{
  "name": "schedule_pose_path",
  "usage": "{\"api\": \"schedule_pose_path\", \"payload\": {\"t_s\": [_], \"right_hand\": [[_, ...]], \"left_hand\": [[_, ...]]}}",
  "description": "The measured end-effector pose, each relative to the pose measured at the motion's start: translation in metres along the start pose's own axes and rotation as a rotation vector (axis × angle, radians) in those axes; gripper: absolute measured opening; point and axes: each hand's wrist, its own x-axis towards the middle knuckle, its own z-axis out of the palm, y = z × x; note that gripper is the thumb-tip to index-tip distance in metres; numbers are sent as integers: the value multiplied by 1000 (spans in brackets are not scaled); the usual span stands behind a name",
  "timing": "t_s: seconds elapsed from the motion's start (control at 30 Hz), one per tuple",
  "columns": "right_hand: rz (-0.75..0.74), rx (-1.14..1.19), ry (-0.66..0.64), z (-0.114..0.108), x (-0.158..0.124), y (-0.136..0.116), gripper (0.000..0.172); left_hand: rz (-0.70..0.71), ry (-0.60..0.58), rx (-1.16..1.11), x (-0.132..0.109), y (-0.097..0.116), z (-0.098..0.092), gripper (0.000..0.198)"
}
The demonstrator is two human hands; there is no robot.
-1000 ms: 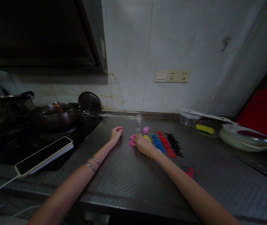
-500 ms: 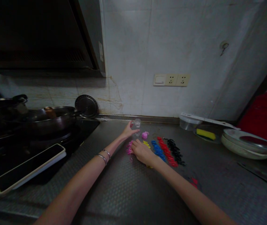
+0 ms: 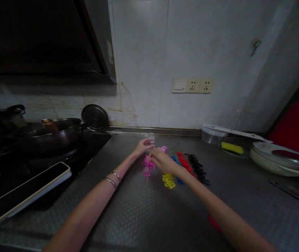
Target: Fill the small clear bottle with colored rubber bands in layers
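My left hand [image 3: 143,146] is closed around a small clear glass bottle [image 3: 151,137], held above the steel counter [image 3: 144,213]. My right hand [image 3: 162,161] sits just right of it, fingers pinched; what they pinch is too small to make out. Below the hands lie small coloured loops in rows: pink [image 3: 147,166], yellow [image 3: 168,180], red [image 3: 185,163] and black [image 3: 198,169]. A few blue loops [image 3: 179,181] show beside my right wrist. Two bangles [image 3: 113,177] ring my left wrist.
A phone [image 3: 25,191] lies on the dark hob at the left, with a wok [image 3: 48,132] and a round lid [image 3: 94,117] behind it. At the right stand a clear tub [image 3: 212,135], a yellow sponge [image 3: 231,148] and stacked plates [image 3: 279,159]. Wall sockets [image 3: 192,85] sit above.
My left hand reached to the small bottle and lifted it off the counter. My right hand rose from the pink loops toward the bottle.
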Motion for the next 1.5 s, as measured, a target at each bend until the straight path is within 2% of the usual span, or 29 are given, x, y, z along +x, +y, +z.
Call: {"api": "schedule_pose_path", "payload": {"t_s": [0.13,0.23,0.43,0.53,0.67,0.9,1.2,1.5], "right_hand": [[19,94,79,-13,14,12,13],[33,103,134,-20,25,22,13],[76,33,202,-38,59,46,13],[125,-55,130,-50,78,55,16],[157,-165,-35,-61,100,58,21],[204,-342,-314,-63,120,54,23],[289,-365,-389,-68,131,42,26],[276,-487,-534,-64,144,40,33]], "left_hand": [[14,-50,-39,-9,6,-2,38],[40,-30,4,-12,7,0,38],[74,20,28,-13,-7,3,42],[80,38,33,-13,-13,3,43],[86,40,47,-13,-15,4,41],[92,29,53,-12,-15,3,40],[111,19,51,-15,-12,4,40],[109,56,113,-15,-13,4,41]]}}
